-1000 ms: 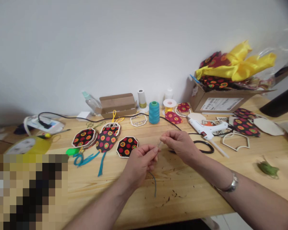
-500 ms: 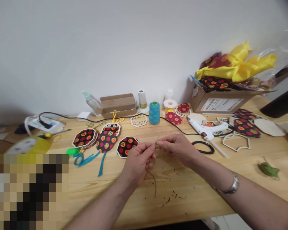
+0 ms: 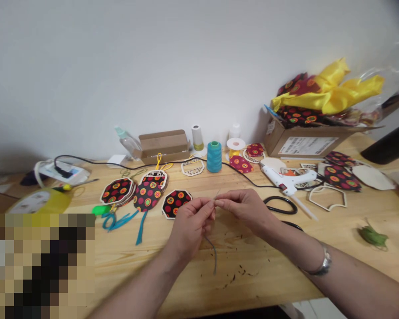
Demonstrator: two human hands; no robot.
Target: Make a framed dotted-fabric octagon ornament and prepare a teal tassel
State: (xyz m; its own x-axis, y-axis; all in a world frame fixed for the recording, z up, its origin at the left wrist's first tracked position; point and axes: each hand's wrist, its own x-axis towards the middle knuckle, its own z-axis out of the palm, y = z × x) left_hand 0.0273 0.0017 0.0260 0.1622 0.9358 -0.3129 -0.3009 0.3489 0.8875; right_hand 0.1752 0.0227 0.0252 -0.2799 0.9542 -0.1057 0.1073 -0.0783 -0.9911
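My left hand (image 3: 191, 223) and my right hand (image 3: 244, 207) meet above the middle of the wooden table, fingertips pinched together. A thin grey cord (image 3: 214, 256) hangs from under my left hand, its loose end curving down. Thumb and finger of each hand close on the cord's other part, mostly hidden between the fingertips; a fine end pokes up there. Just behind my left hand lies an octagonal piece (image 3: 175, 201) covered in dark flowered fabric. Black loops (image 3: 281, 205), like scissor handles, lie beside my right wrist, partly covered by it.
A white glue gun (image 3: 286, 179) lies right of centre, its black cable running across the back. A teal thread spool (image 3: 214, 157) stands behind my hands. Fabric pouches (image 3: 149, 192) with blue ribbons lie left. A carton (image 3: 306, 141) of fabric stands back right; green thread (image 3: 372, 235) lies right.
My right hand has shifted slightly downward, its fingers closer to the left fingertips. More of the black loops shows beside my right forearm. My left hand has barely moved.
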